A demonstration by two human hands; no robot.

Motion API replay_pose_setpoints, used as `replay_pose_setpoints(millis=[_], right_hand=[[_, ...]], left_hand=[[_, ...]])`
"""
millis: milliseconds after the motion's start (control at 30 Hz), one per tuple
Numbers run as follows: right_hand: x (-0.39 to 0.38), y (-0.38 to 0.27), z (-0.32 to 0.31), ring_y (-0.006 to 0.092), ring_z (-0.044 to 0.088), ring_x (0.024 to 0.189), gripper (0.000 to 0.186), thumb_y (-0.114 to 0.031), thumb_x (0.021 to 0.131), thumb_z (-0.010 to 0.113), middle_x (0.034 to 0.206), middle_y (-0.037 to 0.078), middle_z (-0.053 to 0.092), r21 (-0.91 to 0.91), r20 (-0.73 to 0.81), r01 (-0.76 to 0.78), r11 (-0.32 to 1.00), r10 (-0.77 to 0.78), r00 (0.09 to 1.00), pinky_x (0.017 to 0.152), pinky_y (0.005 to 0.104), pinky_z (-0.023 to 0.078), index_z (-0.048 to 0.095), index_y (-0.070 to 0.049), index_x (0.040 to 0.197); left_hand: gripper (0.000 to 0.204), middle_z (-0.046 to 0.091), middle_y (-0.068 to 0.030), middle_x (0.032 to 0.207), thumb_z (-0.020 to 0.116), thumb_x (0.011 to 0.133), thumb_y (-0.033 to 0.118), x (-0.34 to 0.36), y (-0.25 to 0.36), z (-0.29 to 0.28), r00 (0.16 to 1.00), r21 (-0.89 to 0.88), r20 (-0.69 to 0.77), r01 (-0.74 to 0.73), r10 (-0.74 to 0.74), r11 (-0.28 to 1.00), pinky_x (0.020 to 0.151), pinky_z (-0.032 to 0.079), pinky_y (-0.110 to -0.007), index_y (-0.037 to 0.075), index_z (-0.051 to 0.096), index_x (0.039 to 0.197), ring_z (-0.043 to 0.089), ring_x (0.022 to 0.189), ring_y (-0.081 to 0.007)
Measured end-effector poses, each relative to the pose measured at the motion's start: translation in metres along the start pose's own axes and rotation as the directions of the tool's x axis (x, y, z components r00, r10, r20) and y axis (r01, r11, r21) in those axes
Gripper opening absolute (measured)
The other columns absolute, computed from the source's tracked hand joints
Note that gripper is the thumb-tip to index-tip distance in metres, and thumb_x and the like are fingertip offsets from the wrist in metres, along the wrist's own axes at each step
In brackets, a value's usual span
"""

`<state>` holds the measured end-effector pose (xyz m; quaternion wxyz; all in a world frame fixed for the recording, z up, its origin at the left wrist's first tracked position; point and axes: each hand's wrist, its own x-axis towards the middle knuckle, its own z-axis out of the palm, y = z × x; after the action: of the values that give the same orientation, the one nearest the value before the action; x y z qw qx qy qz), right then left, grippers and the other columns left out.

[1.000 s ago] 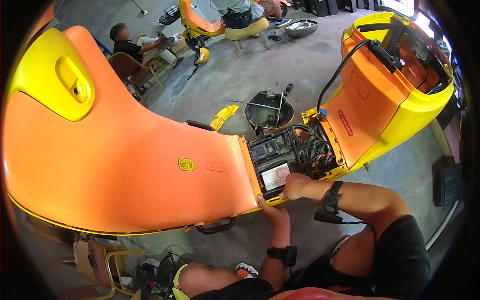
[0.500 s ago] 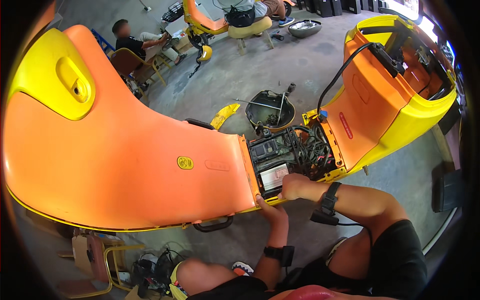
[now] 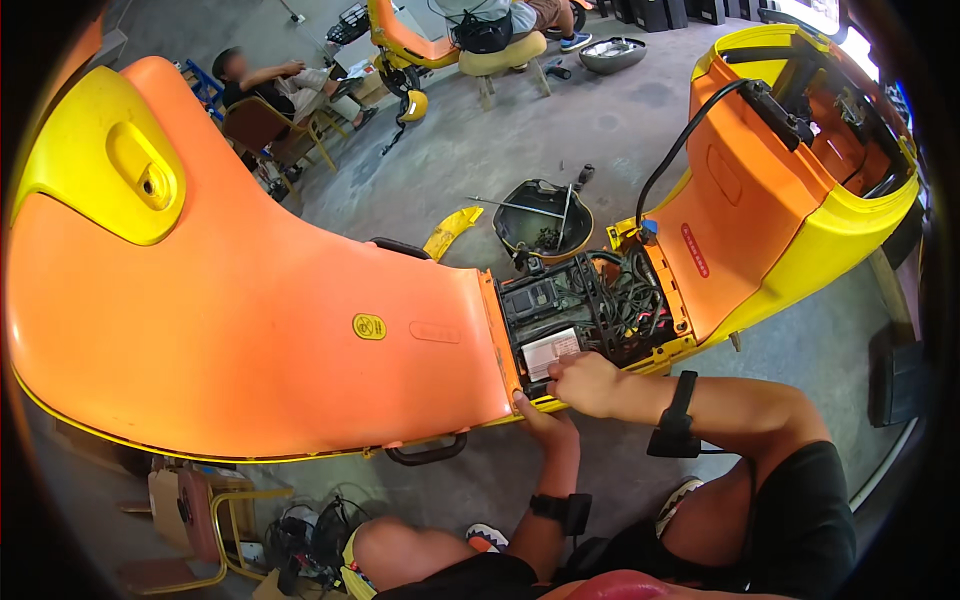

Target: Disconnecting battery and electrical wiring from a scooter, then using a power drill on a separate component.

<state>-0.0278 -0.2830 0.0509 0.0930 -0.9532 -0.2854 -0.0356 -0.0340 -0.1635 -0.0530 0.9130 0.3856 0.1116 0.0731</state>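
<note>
An orange-and-yellow plastic scooter body (image 3: 270, 300) stretches across the view from 9 o'clock to 2 o'clock. In its middle is an open rectangular bay (image 3: 499, 330), where a flat, silver, rectangular metal box with a pale label (image 3: 549, 350) sits at the near end, on the 6 o'clock side. The box's long axis runs roughly from 8 o'clock to 2 o'clock.

The right hand (image 3: 590, 383) is nearer to it, coming in from 4 o'clock. Its fingers are curled narrow at the box's lower right corner, so most of the box lies toward 11 o'clock from them. Whether they touch the box or pinch anything small, I cannot tell; their tips are hidden.

The left hand (image 3: 545, 424) comes up from 6 o'clock, its thumb resting by the bay's yellow plastic edge (image 3: 547, 402); the box lies at 1 o'clock from that thumb. The other left fingers are out of sight, so their spread cannot be told.

From the box, a tangle of black wires (image 3: 632, 295) lies at 2 o'clock. A black bowl-shaped container holding metal rods (image 3: 515, 228) stands at 12 o'clock on the grey concrete floor (image 3: 620, 130), and a curved yellow plastic piece (image 3: 452, 233) at 11.
</note>
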Motion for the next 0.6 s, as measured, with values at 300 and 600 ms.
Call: replay_pose_setpoints(millis=[300,600], right_hand=[[-0.002,0.019,-0.001,0.0222,0.064,0.095,0.014,-0.019,0.077,0.060,0.090,0.003,0.065,-0.079,0.110,0.098,0.992,-0.089,0.990,0.080,0.0363,0.054,0.072,-0.012,0.082],[-0.022,0.014,0.015,0.0243,0.066,0.096,0.014,-0.016,0.080,0.058,0.092,0.006,0.066,0.098,-0.037,-0.021,0.995,0.025,0.999,0.074,0.0367,0.056,0.068,-0.011,0.088]], left_hand=[[0.054,0.055,-0.0119,0.126,0.045,0.101,0.044,0.003,-0.003,-0.001,1.000,0.005,0.002,-0.025,0.025,1.000,0.098,0.045,-0.038,0.001,0.046,0.133,0.056,0.114,-0.0232],[0.054,0.055,-0.0111,0.124,0.035,0.104,0.044,-0.009,0.005,0.002,0.999,0.052,-0.039,0.011,-0.009,0.999,0.097,0.045,-0.035,-0.002,0.048,0.130,0.056,0.110,-0.0204]])
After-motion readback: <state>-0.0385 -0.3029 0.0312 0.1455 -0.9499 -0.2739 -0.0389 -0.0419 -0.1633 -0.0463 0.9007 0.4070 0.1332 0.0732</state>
